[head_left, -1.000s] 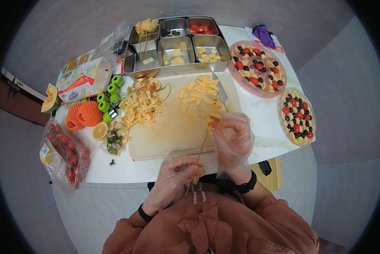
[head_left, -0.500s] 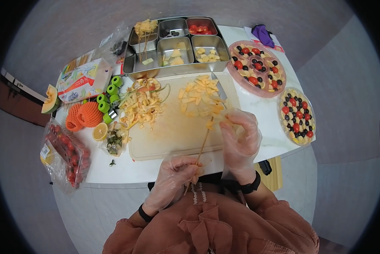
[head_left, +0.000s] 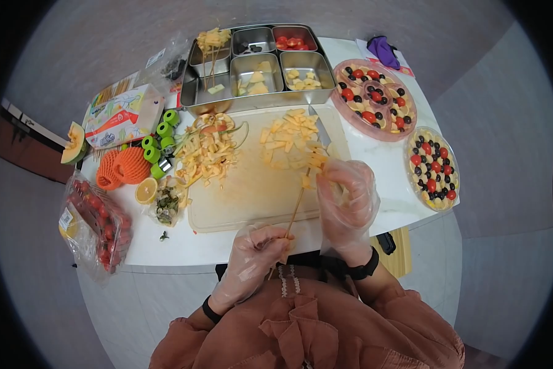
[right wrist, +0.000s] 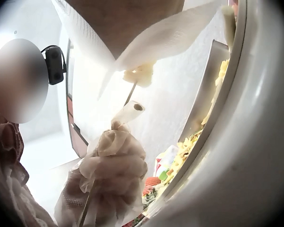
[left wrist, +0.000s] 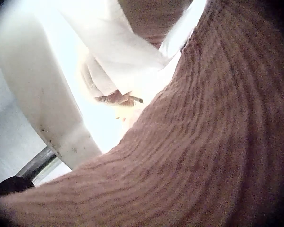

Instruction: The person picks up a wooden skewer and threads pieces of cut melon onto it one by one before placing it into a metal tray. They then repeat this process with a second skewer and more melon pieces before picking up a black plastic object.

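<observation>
In the head view my left hand [head_left: 255, 258], in a clear plastic glove, pinches a thin wooden skewer [head_left: 296, 212] close to my body. The skewer slants up and away over the cutting board's [head_left: 252, 209] near edge. Yellow-orange fruit pieces [head_left: 317, 161] fan out at its top, above a smaller piece [head_left: 306, 182] lower down. My gloved right hand [head_left: 350, 194] is beside that top end, fingers curled, fingertips at the fruit. The right wrist view shows the fruit cluster [right wrist: 141, 74] on the skewer below the right glove, while the left hand [right wrist: 114, 170] grips the shaft.
Cut fruit [head_left: 288, 132] and a knife [head_left: 319, 130] lie on the board, beside peelings [head_left: 212, 150]. Behind stands a steel tray [head_left: 264, 100] with fruit tubs and finished skewers. Fruit platters [head_left: 375, 132] are at right; green cutters [head_left: 164, 130] and boxed tomatoes [head_left: 101, 218] at left.
My right hand draws back to the right from the fruit, then returns slightly left to the skewer's top. The left hand and skewer stay nearly still.
</observation>
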The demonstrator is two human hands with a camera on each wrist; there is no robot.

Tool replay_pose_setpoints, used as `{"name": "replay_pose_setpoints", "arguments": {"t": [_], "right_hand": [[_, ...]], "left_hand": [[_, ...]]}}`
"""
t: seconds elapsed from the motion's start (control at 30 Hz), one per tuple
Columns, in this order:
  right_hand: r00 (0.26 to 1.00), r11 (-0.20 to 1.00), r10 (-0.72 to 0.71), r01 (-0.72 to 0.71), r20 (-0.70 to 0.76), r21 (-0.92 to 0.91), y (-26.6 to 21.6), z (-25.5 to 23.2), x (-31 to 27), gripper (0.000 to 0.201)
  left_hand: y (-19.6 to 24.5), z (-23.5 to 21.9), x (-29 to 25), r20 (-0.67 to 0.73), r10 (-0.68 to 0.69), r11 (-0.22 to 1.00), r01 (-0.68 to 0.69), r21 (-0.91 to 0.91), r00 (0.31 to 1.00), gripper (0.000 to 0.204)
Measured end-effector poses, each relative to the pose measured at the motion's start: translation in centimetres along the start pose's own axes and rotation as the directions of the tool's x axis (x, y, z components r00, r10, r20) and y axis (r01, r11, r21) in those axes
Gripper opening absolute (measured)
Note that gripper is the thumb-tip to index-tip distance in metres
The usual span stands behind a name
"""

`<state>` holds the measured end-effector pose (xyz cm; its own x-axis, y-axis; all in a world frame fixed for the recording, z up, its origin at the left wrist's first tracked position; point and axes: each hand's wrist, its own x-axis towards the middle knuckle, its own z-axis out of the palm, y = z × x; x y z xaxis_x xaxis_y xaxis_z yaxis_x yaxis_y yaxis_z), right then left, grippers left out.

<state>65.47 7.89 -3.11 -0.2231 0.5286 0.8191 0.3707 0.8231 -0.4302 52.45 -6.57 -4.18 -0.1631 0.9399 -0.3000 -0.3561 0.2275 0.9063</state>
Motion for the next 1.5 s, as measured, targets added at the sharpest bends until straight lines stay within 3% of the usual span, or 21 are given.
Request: {"name": "replay_pose_setpoints", "arguments": {"t": [0.17, 0.5, 0.7, 0.77, 0.8, 0.87, 1.0, 1.07, 1.1, 1.17, 1.37, 1.5], "right_hand": [[0.995, 0.995, -0.098, 0.097, 0.034, 0.022, 0.3, -0.4, 0.3, 0.043], [0.992, 0.996, -0.083, 0.084, 0.098, 0.001, 0.3, -0.9, 0.2, 0.042], [0.988, 0.979, 0.155, -0.153, -0.002, 0.132, 0.5, -0.5, -0.4, 0.032], [0.956, 0.931, 0.293, -0.286, 0.001, 0.228, 0.0, -0.3, -0.1, 0.028], [0.956, 0.931, 0.293, -0.286, 0.0, 0.228, -0.2, -0.3, -0.1, 0.028], [0.882, 0.831, 0.467, -0.462, 0.062, 0.31, -0.7, -0.2, 0.0, 0.026], [0.803, 0.708, 0.585, -0.574, 0.113, 0.412, -1.5, -0.1, 0.6, 0.024], [0.726, 0.582, 0.667, -0.647, 0.165, 0.492, -1.2, 0.2, 0.3, 0.021], [0.726, 0.583, 0.667, -0.647, 0.166, 0.491, -1.3, 0.2, 0.5, 0.021], [0.601, 0.388, 0.754, -0.733, 0.265, 0.559, -1.7, 0.0, 0.9, 0.02], [0.517, 0.177, 0.756, -0.752, 0.402, 0.635, -2.3, -0.4, 1.9, 0.023], [0.502, 0.138, 0.754, -0.752, 0.424, 0.645, -2.5, -0.3, 2.3, 0.025]], "left_hand": [[-0.2, -0.1, 0.0, -0.001, 0.018, 1.0, -0.018, 0.005, 1.0, 0.012], [-0.1, -0.1, 0.1, 0.006, 0.021, 1.0, -0.021, 0.007, 1.0, 0.013], [-0.1, 0.1, 0.1, -0.02, -0.003, 1.0, 0.003, 0.022, 1.0, 0.012], [-0.6, 0.0, 0.4, -0.036, 0.125, 0.968, -0.114, 0.223, 0.991, 0.012], [-0.9, 0.0, 0.6, -0.036, 0.126, 0.968, -0.115, 0.224, 0.991, 0.012], [-1.5, -0.2, 0.8, -0.05, 0.312, 0.829, -0.247, 0.502, 0.949, 0.012], [-1.4, -0.2, 1.1, -0.017, 0.438, 0.706, -0.332, 0.626, 0.899, 0.013], [-1.4, -0.2, 1.1, 0.002, 0.504, 0.646, -0.378, 0.663, 0.864, 0.013], [-1.4, -0.2, 1.1, 0.002, 0.504, 0.647, -0.379, 0.662, 0.864, 0.013], [-1.5, -0.2, 1.0, -0.011, 0.49, 0.653, -0.359, 0.667, 0.871, 0.015], [-1.4, 0.1, 1.0, -0.042, 0.503, 0.671, -0.359, 0.649, 0.863, 0.013], [-1.5, 0.1, 1.1, -0.057, 0.506, 0.674, -0.353, 0.649, 0.861, 0.013]]}}
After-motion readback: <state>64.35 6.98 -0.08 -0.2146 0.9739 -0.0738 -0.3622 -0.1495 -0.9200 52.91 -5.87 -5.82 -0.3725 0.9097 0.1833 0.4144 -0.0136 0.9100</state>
